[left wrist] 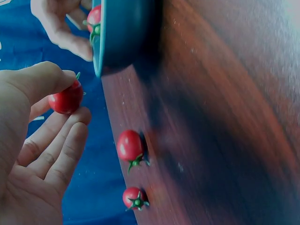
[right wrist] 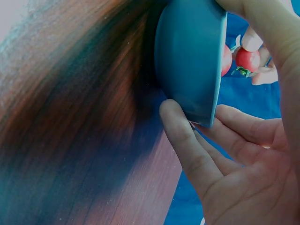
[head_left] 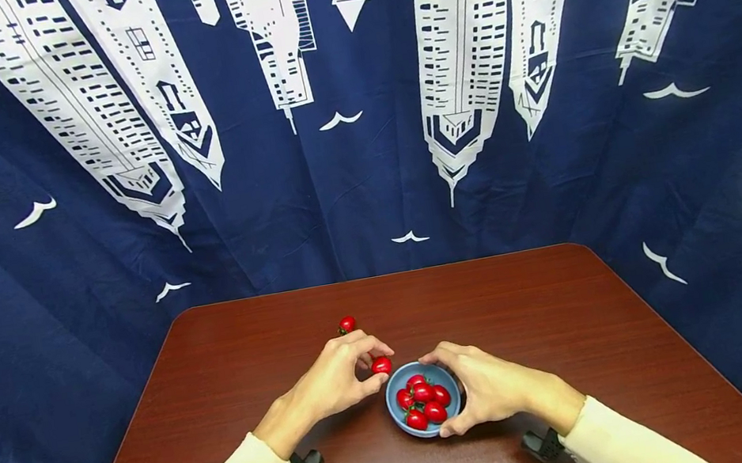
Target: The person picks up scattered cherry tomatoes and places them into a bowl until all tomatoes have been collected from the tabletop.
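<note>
In the head view my left hand pinches a red cherry tomato between thumb and fingers, just beyond the left rim of a blue bowl. The left wrist view shows this held tomato with its green stem. Several cherry tomatoes lie inside the bowl. My right hand grips the bowl's right side, thumb at the near rim and fingers on the far side. Seen from the right wrist, fingers reach along the wall of the bowl.
Two more tomatoes lie on the table in the left wrist view, a larger one and a smaller one; the head view shows one loose tomato beyond my left hand. A brown wooden table meets a blue patterned cloth behind.
</note>
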Demonstrator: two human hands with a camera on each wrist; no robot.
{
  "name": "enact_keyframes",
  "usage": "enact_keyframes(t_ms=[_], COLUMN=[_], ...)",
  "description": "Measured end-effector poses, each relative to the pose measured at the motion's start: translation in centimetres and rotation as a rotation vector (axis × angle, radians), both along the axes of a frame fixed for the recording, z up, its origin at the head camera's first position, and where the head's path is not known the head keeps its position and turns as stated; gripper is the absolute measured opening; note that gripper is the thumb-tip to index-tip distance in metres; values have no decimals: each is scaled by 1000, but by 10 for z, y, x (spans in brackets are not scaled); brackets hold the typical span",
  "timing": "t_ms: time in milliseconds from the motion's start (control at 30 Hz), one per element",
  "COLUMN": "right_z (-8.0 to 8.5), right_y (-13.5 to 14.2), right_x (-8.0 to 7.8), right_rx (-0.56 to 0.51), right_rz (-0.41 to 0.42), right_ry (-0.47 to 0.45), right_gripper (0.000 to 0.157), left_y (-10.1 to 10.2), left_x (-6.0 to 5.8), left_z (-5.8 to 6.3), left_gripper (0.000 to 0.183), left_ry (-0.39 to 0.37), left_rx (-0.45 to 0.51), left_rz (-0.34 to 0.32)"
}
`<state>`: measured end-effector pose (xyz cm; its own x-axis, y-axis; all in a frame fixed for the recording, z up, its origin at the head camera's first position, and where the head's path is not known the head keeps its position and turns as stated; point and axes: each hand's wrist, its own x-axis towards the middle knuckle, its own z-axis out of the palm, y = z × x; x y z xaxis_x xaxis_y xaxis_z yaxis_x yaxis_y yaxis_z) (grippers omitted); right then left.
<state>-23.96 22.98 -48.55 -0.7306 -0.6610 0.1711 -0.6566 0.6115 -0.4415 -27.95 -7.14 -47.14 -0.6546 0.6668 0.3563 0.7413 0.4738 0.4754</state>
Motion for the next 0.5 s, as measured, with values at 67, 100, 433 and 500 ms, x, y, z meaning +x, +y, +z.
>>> enact_keyframes(t_ms=[67,100,433,500], right_z=[0,0,1,1], right_y=[0,0,1,1], right_x=[0,0,0,0], right_rx=[0,1,1,2], right_rz=[2,2,2,-1], right_ry=[0,-1,-18,-15], right_gripper=[94,94,94,94], left_y=[3,5,20,22], left_x=[2,3,8,8], left_z=[-1,-2,-2,-3], left_gripper=[31,30,26,26], left_ry=[4,5,4,2], left_rx=[0,0,4,2], left_rz=[-12,-18,-45,-49])
